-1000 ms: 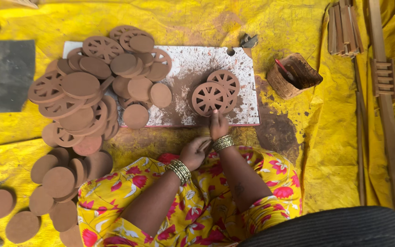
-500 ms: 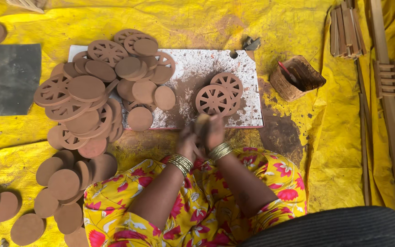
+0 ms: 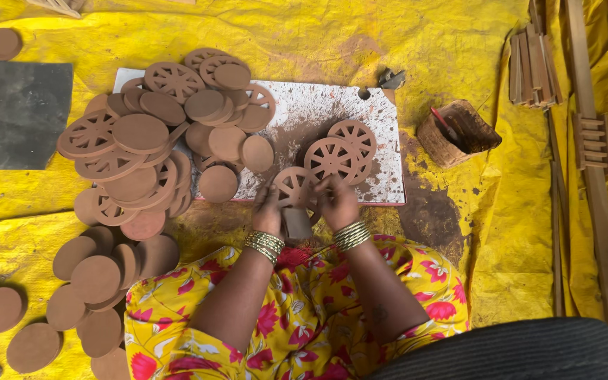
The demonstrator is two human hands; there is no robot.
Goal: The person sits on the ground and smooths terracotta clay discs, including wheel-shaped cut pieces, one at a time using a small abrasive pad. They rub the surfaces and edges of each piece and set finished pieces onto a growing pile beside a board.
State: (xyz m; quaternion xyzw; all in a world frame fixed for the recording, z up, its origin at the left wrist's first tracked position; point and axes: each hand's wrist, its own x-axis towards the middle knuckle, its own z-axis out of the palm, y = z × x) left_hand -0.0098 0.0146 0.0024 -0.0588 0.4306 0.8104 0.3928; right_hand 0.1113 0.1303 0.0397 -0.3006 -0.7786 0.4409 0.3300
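Both my hands hold one brown clay wheel disc (image 3: 293, 184) with cut-out spokes, above the near edge of a white speckled board (image 3: 381, 123). My left hand (image 3: 267, 210) grips its left rim and my right hand (image 3: 336, 200) its right rim. Two finished spoked wheels (image 3: 343, 151) lie overlapping on the board just beyond my right hand. A small dark block (image 3: 297, 224) sits under my hands, near my lap.
A big heap of plain and spoked clay discs (image 3: 156, 141) covers the board's left half. More plain discs (image 3: 96, 278) lie on the yellow sheet at left. A small basket (image 3: 459, 134) stands to the right, wooden sticks (image 3: 585, 141) beyond it. A dark slab (image 3: 15, 112) lies far left.
My hands came together and lifted a spoked wheel disc in front of me. A second ago my right hand was reaching toward the wheels on the board.
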